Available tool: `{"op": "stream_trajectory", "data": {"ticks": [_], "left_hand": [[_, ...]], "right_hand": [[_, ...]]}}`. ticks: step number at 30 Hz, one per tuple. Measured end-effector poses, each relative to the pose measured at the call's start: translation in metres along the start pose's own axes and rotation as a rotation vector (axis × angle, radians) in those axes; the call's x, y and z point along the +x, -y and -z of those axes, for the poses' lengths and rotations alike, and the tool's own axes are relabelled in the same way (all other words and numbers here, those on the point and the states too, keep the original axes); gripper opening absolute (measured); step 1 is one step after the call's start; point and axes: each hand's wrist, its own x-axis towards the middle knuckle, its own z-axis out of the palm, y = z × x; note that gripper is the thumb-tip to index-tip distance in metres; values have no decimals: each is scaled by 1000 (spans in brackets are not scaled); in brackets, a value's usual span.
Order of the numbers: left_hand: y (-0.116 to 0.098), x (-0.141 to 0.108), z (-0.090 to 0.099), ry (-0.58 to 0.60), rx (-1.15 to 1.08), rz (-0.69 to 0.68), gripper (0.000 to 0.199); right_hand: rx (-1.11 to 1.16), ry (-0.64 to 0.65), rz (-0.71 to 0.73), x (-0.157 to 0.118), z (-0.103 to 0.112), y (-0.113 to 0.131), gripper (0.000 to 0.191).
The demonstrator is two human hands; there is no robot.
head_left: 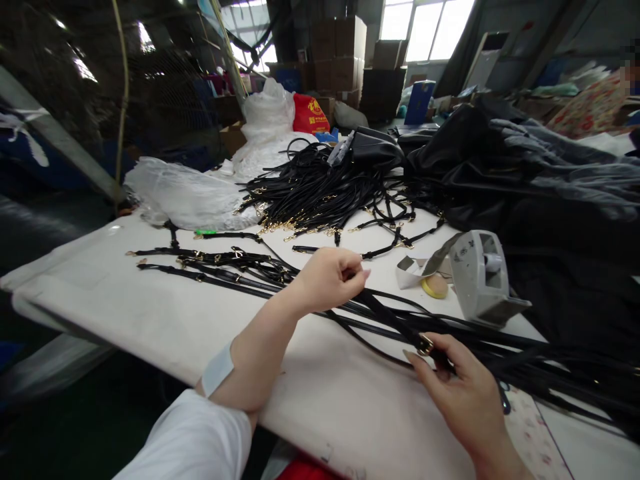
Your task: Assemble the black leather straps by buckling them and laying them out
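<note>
My left hand (333, 279) is closed round a black strap (387, 313) above the middle of the white table. The strap runs down to the right, to a gold buckle (425, 345). My right hand (463, 387) pinches the strap at that buckle between thumb and fingers. Beneath and behind both hands, long black straps (215, 283) with gold clasps lie across the table. Farther back is a big pile of black straps (325, 190), its gold hooks toward me.
A grey tape dispenser (480, 277) stands right of centre beside a yellow tape roll (435, 287). Black sheet material (525, 173) is heaped at the right. Clear plastic wrap (190, 193) lies at the back left of the white table (140, 320).
</note>
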Motion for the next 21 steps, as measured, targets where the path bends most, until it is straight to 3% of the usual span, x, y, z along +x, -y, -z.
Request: {"op": "stream_trajectory", "data": {"ticks": [3,6,9,12,14,17,19,21], "left_hand": [[13,-2,25,-372,266,76,37],[35,-8,59,-649,504,262,38],[67,-17,90,-823,611,522,32],[96,-26,107,-889,620,675,18],[103,-29,110,-913,602,635,18],[90,-28,106,-989,564,442,17],[73,-25,99,-993,535,305,10],[60,-20,89,-921,493,207,10]], "right_hand": [[-64,-54,29,3,2,2,23],[-179,-103,71,10,10,8,26],[-293,-122,34,25,17,10,36],[-360,-46,-58,45,17,-2,43],[-387,112,-120,56,11,-13,42],[-417,357,-144,62,3,-27,39],[-420,410,-97,62,1,-29,37],[-408,411,-49,61,4,-25,35]]}}
